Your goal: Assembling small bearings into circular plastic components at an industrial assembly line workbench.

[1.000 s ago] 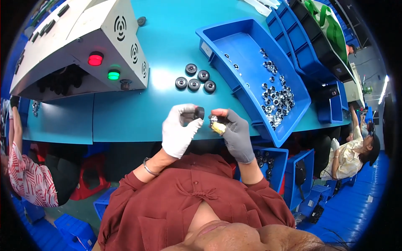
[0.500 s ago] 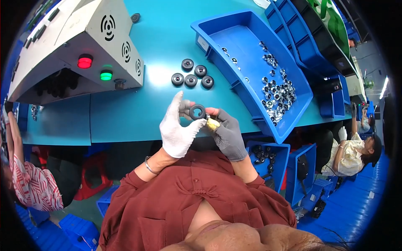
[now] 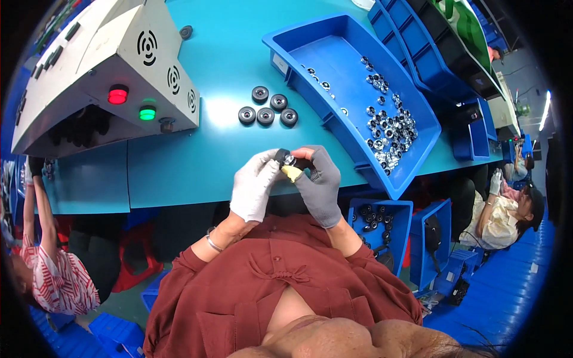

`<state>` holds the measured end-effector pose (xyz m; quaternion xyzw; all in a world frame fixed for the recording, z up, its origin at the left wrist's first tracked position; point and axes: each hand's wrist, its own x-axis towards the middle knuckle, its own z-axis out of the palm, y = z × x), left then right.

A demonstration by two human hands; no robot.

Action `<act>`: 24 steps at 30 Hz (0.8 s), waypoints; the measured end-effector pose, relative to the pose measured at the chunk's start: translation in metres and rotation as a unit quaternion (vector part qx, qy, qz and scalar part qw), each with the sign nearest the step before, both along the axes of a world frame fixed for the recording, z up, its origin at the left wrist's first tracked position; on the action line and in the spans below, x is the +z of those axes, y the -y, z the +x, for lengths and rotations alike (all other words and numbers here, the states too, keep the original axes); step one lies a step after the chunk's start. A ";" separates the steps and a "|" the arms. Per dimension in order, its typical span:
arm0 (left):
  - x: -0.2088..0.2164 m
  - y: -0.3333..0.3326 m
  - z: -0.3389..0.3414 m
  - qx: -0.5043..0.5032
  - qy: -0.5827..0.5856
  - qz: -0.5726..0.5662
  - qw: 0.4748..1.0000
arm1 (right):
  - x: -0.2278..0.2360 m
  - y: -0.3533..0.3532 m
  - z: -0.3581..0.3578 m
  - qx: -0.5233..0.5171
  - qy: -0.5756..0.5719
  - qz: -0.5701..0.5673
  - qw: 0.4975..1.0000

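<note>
My left hand (image 3: 253, 186), in a white glove, pinches a small black rubber tyre (image 3: 280, 156). The tyre is turned nearly edge-on. My right hand (image 3: 321, 190) wears a grey glove with bare fingertips and a yellow wrapping on the thumb. Its fingers grip a small shiny wheel hub (image 3: 290, 160) against the tyre's opening; how far the hub sits inside is hidden. Beyond my hands, several black wheels (image 3: 265, 116) with dark centres lie grouped on the teal table (image 3: 227, 152).
To the right, a big blue tray (image 3: 340, 116) contains many loose chrome hubs (image 3: 391, 131). A white machine (image 3: 161, 77) with red and green lamps stands left. Beside my right elbow, a lower blue bin (image 3: 399, 238) contains black tyres. Co-workers sit at both sides.
The tyre has turned from facing up to edge-on. My right hand has brought the hub against it, and my hands have drawn together. The view has shifted slightly.
</note>
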<state>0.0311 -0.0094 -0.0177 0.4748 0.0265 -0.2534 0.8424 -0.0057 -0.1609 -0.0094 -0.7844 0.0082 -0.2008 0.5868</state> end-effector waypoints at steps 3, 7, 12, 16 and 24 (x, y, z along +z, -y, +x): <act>-0.003 0.000 -0.001 -0.011 -0.036 -0.054 0.998 | 0.005 0.000 0.001 -0.007 -0.006 -0.011 1.000; -0.009 0.000 -0.001 -0.044 -0.049 -0.134 0.989 | 0.008 0.001 0.003 -0.023 0.007 -0.033 0.999; -0.018 -0.001 0.000 -0.040 -0.086 -0.178 0.979 | 0.016 -0.005 -0.001 -0.018 0.115 -0.157 0.981; -0.014 -0.002 -0.004 -0.034 -0.094 -0.167 0.981 | 0.011 -0.001 -0.009 0.014 0.125 -0.197 0.972; -0.012 -0.001 -0.002 -0.003 0.469 0.330 0.819 | 0.011 0.000 -0.006 -0.014 0.166 -0.286 0.944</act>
